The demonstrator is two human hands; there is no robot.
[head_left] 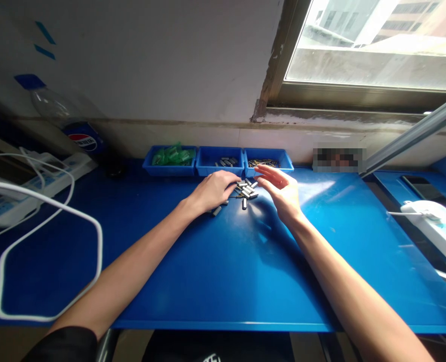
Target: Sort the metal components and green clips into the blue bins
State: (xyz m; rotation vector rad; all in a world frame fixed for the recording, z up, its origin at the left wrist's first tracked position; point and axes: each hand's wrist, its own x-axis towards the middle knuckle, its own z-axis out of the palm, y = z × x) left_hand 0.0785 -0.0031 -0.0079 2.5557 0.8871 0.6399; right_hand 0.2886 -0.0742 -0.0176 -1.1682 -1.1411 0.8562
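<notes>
My two hands flank a small pile of metal pieces on the blue desk, midway along it and nearer the back edge than the front. My left hand is curled at the pile's left side, fingers bent over and thumb tucked close; I cannot tell whether the tips pinch a piece. My right hand is half open on the other side, thumb and fingers apart, with nothing visible in it. Set like this, they seem to fence the pile so the pieces don't scatter, though a few lie loose toward the front edge and beneath my left wrist.

Along the back edge stand three bins side by side: the left bin has green bags, the middle bin similar pieces, the right bin thin pins. I'd guess they sit there to be within easy reach. The bottle stands near the back left corner, well apart from my hands.
</notes>
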